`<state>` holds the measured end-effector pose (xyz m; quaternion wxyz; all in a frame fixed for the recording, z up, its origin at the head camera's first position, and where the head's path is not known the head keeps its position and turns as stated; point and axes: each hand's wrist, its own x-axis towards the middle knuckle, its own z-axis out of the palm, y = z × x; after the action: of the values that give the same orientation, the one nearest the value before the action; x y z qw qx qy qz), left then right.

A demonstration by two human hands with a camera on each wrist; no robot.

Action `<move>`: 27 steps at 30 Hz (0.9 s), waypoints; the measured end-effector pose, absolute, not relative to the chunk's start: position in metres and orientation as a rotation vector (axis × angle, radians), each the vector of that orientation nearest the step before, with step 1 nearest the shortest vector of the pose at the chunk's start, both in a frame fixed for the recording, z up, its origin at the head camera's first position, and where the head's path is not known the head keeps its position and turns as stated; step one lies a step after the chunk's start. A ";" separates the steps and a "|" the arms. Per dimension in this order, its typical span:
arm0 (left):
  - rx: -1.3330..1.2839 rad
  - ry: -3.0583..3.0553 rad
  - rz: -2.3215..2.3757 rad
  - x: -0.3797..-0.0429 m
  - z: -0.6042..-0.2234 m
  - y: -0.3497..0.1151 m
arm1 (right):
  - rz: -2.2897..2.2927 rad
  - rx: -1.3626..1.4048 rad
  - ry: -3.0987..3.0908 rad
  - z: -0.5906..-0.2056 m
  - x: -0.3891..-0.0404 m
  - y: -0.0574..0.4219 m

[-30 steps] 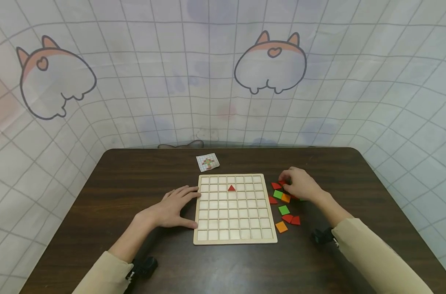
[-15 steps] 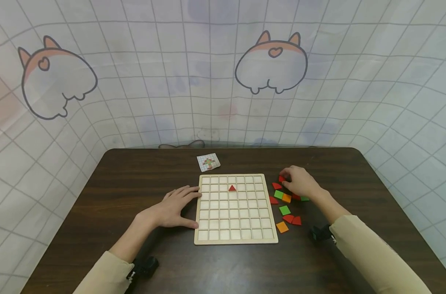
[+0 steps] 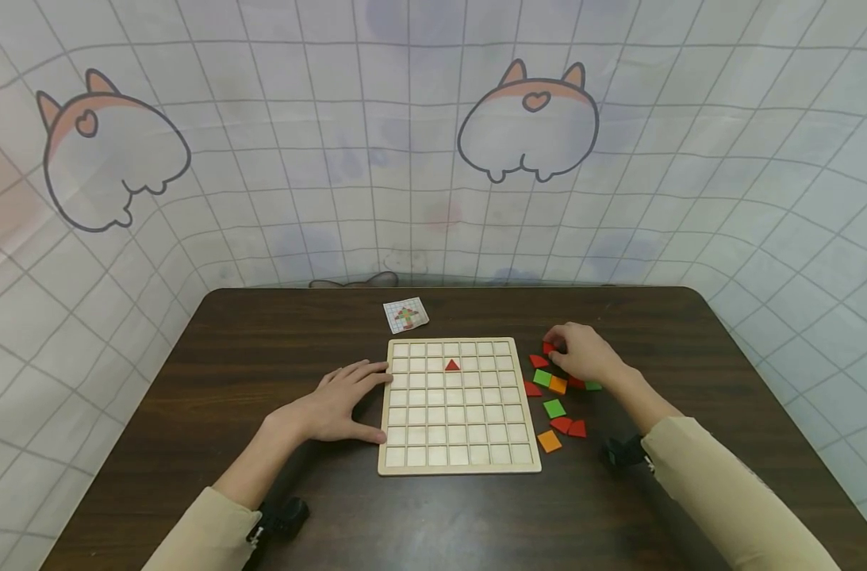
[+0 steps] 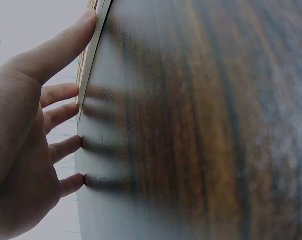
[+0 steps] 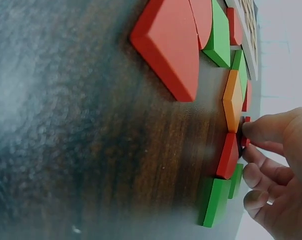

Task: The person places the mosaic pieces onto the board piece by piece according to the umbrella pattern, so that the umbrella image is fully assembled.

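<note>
My left hand (image 3: 343,402) lies spread at the left edge of a square wooden grid board (image 3: 433,473), thumb and some fingertips touching its rim. In the left wrist view the other fingertips rest on the table beside the board. One red triangle tile (image 3: 452,365) sits in a cell near the board's top. Right of the board, my right hand (image 3: 581,352) reaches into the loose tiles, thumb and curled index finger pinching a small red tile (image 5: 246,131). Close by its fingers lie an orange tile (image 5: 233,100), another red tile (image 5: 227,157) and a green tile (image 5: 217,202).
More loose tiles lie right of the board, among them a green square (image 3: 554,408), an orange square (image 3: 550,441) and a red rounded piece (image 3: 560,426). Behind the board is a pattern card (image 3: 407,315) on the dark table (image 3: 276,317). A printed cloth (image 3: 404,182) hangs behind.
My right hand has shifted slightly away toward the table's back, and the red tile at its fingertips now shows more. The left hand has stayed at the board's edge.
</note>
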<state>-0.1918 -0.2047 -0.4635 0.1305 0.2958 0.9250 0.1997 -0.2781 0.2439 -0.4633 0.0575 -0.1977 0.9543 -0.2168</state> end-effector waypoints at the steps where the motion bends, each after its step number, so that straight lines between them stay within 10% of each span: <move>1: 0.862 2.686 0.583 -0.192 -0.463 -0.205 | -0.664 -0.601 2.894 -0.463 -0.278 0.244; 27: 0.870 2.685 0.584 -0.191 -0.464 -0.205 | -0.684 -0.667 2.902 -0.461 -0.277 0.243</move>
<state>-0.1912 -0.2049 -0.4641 0.1293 0.2994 0.9238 0.2008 -0.2773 0.2431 -0.4614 0.0429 -0.2182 0.9490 -0.2237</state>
